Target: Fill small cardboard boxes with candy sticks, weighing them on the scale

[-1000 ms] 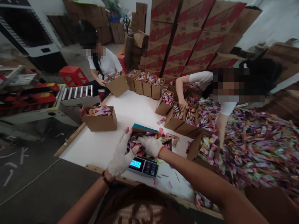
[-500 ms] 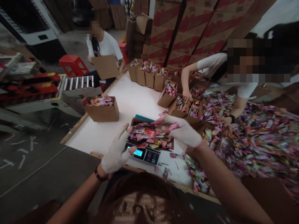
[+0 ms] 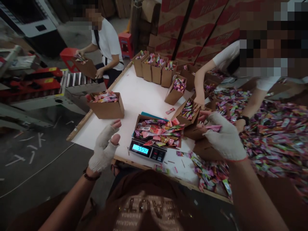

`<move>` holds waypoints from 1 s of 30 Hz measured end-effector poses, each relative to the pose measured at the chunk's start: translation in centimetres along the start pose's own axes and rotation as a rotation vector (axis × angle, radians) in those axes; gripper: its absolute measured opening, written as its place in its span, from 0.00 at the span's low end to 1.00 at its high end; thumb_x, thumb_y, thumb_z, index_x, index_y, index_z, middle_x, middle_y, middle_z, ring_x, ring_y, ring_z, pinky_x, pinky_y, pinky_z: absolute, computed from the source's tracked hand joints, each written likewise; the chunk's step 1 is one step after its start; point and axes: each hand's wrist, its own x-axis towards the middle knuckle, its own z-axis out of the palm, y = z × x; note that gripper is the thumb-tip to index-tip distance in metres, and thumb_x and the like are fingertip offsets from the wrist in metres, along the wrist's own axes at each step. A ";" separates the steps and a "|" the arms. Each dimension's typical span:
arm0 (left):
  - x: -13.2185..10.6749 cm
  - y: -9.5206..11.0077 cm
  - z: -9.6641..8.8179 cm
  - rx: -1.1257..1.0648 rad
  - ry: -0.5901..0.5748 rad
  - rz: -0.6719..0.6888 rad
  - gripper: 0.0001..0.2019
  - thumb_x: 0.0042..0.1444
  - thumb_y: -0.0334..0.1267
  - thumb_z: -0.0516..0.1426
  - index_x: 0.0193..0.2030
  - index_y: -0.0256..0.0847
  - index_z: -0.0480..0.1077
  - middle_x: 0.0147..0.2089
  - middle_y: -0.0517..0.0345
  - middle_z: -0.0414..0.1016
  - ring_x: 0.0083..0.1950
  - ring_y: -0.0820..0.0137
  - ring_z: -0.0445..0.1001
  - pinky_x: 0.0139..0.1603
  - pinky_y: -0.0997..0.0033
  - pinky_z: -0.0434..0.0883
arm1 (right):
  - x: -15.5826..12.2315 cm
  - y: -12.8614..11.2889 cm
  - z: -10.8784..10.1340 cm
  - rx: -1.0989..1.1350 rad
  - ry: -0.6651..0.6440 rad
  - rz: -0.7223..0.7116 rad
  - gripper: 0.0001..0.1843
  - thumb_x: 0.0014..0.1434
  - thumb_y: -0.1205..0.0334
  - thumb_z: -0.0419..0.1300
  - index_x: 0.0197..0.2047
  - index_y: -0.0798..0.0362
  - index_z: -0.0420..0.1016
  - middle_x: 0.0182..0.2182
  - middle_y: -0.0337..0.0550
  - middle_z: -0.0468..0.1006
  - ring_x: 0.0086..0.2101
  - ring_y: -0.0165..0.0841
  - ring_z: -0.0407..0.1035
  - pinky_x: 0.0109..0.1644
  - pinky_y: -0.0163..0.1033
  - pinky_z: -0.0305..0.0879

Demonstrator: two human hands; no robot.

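My right hand (image 3: pixel 225 138) pinched a pink sachet (image 3: pixel 213 128) in its fingers, right of the filled box (image 3: pixel 157 132) on the scale (image 3: pixel 147 150). My left hand (image 3: pixel 104 146) hovered loosely open and empty, nearer the box, which lay lengthwise between them on the bench (image 3: pixel 134 96).

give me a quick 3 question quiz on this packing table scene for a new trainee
1. True or false: the brown cardboard box full of coloured sachets sits on the small digital scale with the lit blue display.
2. What does the gloved right hand hold? A) a pink sachet B) a red stool C) nothing
3. Fill in: the gloved left hand is open and holds ____.

Key
1. True; the box rests on the scale's platform, at the near edge of the white table top.
2. A; it is pinched in the fingers, right of the box.
3. Nothing; it hovers left of the scale, touching neither.
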 end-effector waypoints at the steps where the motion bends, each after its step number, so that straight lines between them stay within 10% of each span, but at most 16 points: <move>1: 0.1 0.3 0.2 -0.003 -0.012 0.018 0.25 0.68 0.56 0.56 0.62 0.42 0.75 0.68 0.41 0.74 0.68 0.53 0.73 0.69 0.50 0.71 | 0.4 -0.1 0.4 -0.045 -0.013 -0.048 0.25 0.60 0.50 0.66 0.58 0.50 0.78 0.43 0.49 0.81 0.36 0.42 0.75 0.42 0.50 0.75; 13: 0.6 2.2 2.9 0.044 -0.050 0.045 0.25 0.69 0.55 0.54 0.61 0.39 0.76 0.68 0.42 0.74 0.68 0.54 0.73 0.69 0.52 0.72 | 2.1 -5.6 7.0 -0.084 -0.262 -0.348 0.23 0.54 0.70 0.61 0.54 0.53 0.78 0.47 0.47 0.79 0.46 0.40 0.75 0.54 0.45 0.72; 21: 3.6 1.2 2.1 0.146 -0.007 -0.087 0.27 0.66 0.58 0.53 0.58 0.39 0.76 0.65 0.42 0.76 0.67 0.53 0.73 0.65 0.52 0.74 | 1.8 -5.8 4.7 -0.090 -0.195 -0.296 0.18 0.58 0.68 0.61 0.52 0.53 0.78 0.45 0.47 0.79 0.44 0.39 0.75 0.52 0.43 0.72; 30: 7.7 1.8 3.6 0.362 -0.236 -0.181 0.27 0.62 0.57 0.51 0.54 0.37 0.75 0.59 0.40 0.80 0.55 0.54 0.78 0.61 0.49 0.73 | 2.2 -1.8 4.6 -0.296 -0.134 -0.175 0.21 0.54 0.68 0.61 0.53 0.53 0.79 0.45 0.50 0.79 0.47 0.43 0.74 0.56 0.47 0.71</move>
